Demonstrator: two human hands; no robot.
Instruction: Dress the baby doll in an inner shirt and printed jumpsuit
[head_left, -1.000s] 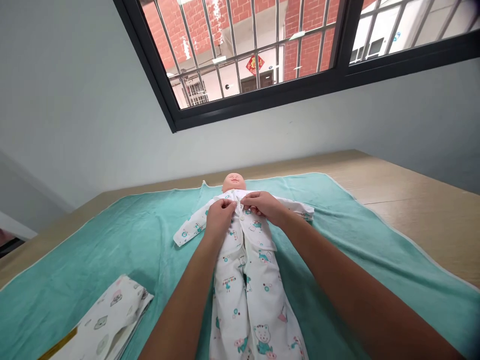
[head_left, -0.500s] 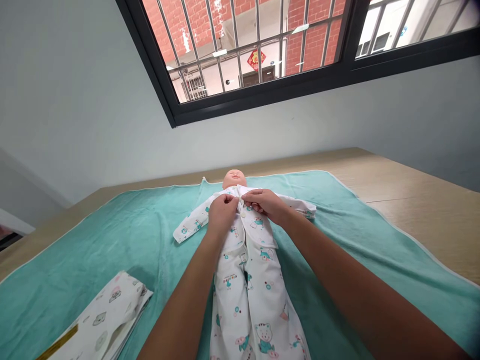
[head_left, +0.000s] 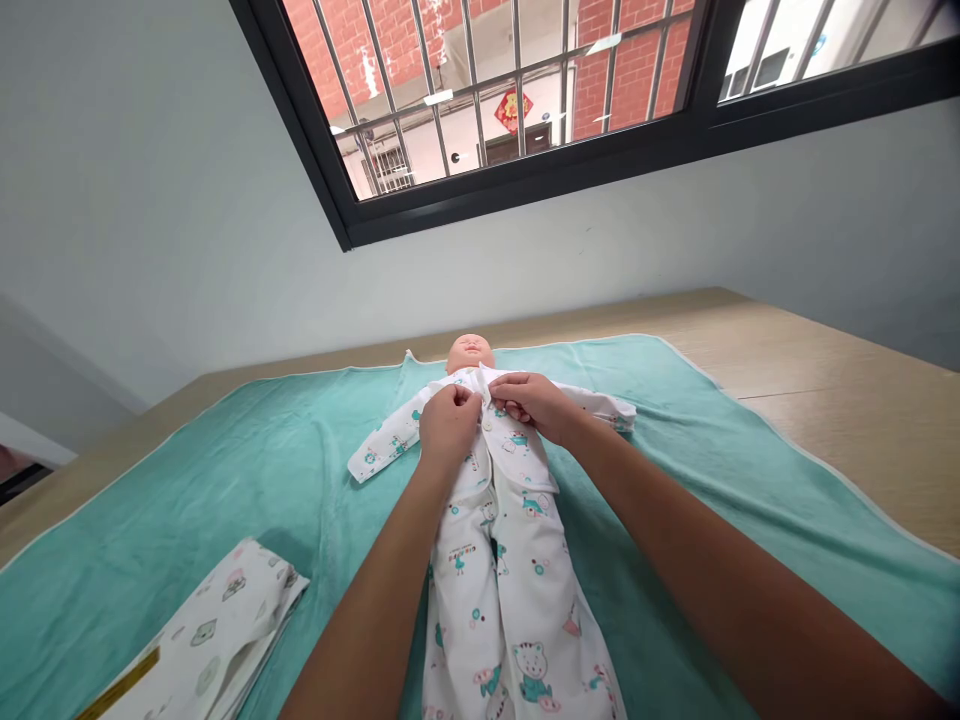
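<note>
A baby doll lies on its back on a teal blanket, its head toward the wall. It is dressed in a white printed baby jacket and matching trousers, sleeves spread to both sides. At the chest, my left hand pinches one front edge of the jacket. My right hand pinches the opposite edge, close beside the left fingertips. Just below the hands a small button shows on the jacket's front. The exact spot between my fingertips is too small to make out.
A folded white printed cloth with a gold-brown strip lies on the blanket at lower left. Under the blanket is a wooden tabletop, meeting a pale wall. Above is a dark-framed window with metal bars.
Both hands remain at the jacket's chest with only slight finger movement. The jacket's collar edge has shifted a little between them. The whole view has tilted slightly.
</note>
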